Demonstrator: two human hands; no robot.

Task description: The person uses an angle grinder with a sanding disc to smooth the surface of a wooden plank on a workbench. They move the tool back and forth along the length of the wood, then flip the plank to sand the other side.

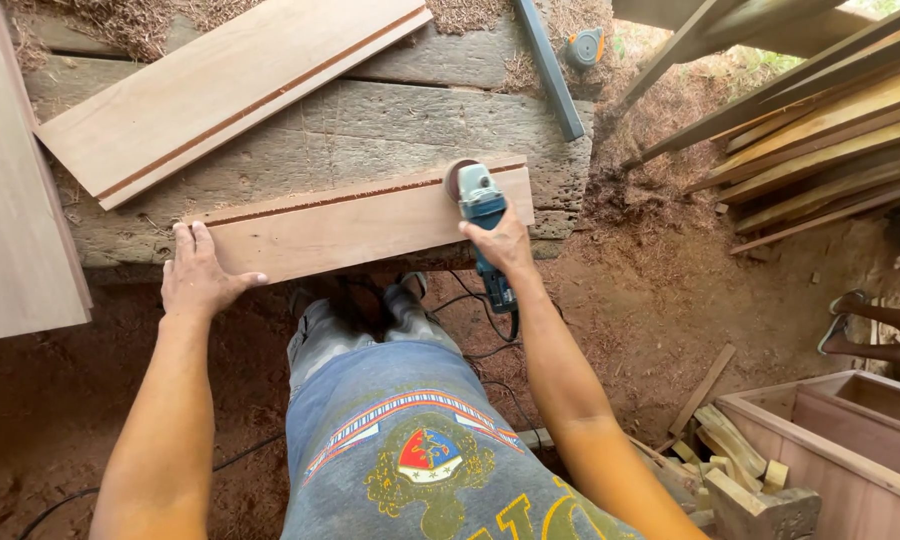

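Note:
A pale wooden board [340,230] with a groove along its far edge lies across a rough grey workbench [390,135]. My left hand [198,275] presses flat on the board's left end, fingers spread. My right hand [500,242] grips a blue angle grinder [482,205] whose disc rests on the board near its right end. The grinder's black cable [490,345] hangs down toward the ground.
A second grooved board [220,90] lies tilted on the bench behind. A wide plank [15,200] is at the left. Stacked planks [830,130] lean at the right. A wooden box [850,430] and offcuts [720,450] sit lower right. Sawdust covers the dirt floor.

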